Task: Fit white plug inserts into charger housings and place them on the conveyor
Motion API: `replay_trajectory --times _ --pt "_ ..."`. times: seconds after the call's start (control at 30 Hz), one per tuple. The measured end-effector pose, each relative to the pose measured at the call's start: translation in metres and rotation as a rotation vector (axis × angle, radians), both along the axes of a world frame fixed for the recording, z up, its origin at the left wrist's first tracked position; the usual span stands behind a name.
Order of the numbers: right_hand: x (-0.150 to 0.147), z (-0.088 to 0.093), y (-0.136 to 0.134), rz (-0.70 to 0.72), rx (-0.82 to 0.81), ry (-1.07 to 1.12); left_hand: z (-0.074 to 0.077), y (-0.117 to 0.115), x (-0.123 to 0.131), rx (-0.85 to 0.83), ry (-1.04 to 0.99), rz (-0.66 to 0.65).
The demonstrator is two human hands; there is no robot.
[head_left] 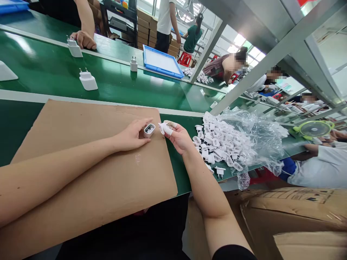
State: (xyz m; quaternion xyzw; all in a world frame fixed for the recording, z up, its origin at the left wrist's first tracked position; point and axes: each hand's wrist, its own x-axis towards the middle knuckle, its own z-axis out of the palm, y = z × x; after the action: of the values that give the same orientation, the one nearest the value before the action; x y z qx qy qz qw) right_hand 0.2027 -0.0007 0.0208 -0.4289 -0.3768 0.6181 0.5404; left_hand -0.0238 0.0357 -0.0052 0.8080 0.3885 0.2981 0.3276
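Observation:
My left hand [132, 135] rests on a brown cardboard sheet [89, 169] and pinches a small white charger housing [149, 129] with its open end facing up. Just to its right, my right hand [177, 139], with taped fingertips, is closed on a small white plug piece [163, 128], a short gap from the housing. A heap of the same white plug pieces [217, 142] lies on crumpled clear plastic [255, 135] to the right of that hand.
Finished white chargers [88, 80] stand on the green conveyor belt [121, 86], with a blue tray [162, 62] beyond. Another person's hand [84, 39] holds a charger across the belt. Metal frame posts [260, 65] slant at right; cardboard boxes [295, 220] sit lower right.

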Motion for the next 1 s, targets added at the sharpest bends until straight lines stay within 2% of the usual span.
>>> replay_trajectory --times 0.1,0.23,0.3,0.43,0.6,0.73,0.83,0.93,1.0 --pt "-0.005 -0.003 -0.001 -0.019 0.058 -0.062 0.003 0.0 0.0 -0.03 -0.044 0.053" --pt "-0.011 -0.002 -0.006 -0.121 0.246 -0.296 0.005 -0.002 0.0 -0.162 -0.104 -0.125" --pt "-0.013 -0.001 -0.009 -0.157 0.363 -0.517 0.005 -0.003 0.0 -0.191 -0.124 -0.121" --pt "-0.017 0.0 -0.013 -0.083 0.612 -0.902 0.004 -0.005 0.001 -0.208 -0.167 -0.071" --pt "-0.022 0.003 -0.013 -0.015 0.776 -1.143 0.003 -0.005 0.001 -0.19 -0.209 -0.088" --pt "-0.027 0.008 -0.015 -0.029 0.776 -1.298 0.002 -0.009 0.001 -0.129 -0.202 -0.09" --pt "-0.031 0.011 -0.016 -0.026 0.688 -1.332 0.001 -0.014 0.003 0.071 -0.06 -0.054" --pt "-0.032 0.01 -0.017 -0.037 0.587 -1.262 -0.001 -0.019 0.006 0.305 0.15 -0.002" --pt "-0.032 0.007 -0.018 -0.05 0.544 -1.193 0.0 -0.021 0.007 0.392 0.226 0.025"
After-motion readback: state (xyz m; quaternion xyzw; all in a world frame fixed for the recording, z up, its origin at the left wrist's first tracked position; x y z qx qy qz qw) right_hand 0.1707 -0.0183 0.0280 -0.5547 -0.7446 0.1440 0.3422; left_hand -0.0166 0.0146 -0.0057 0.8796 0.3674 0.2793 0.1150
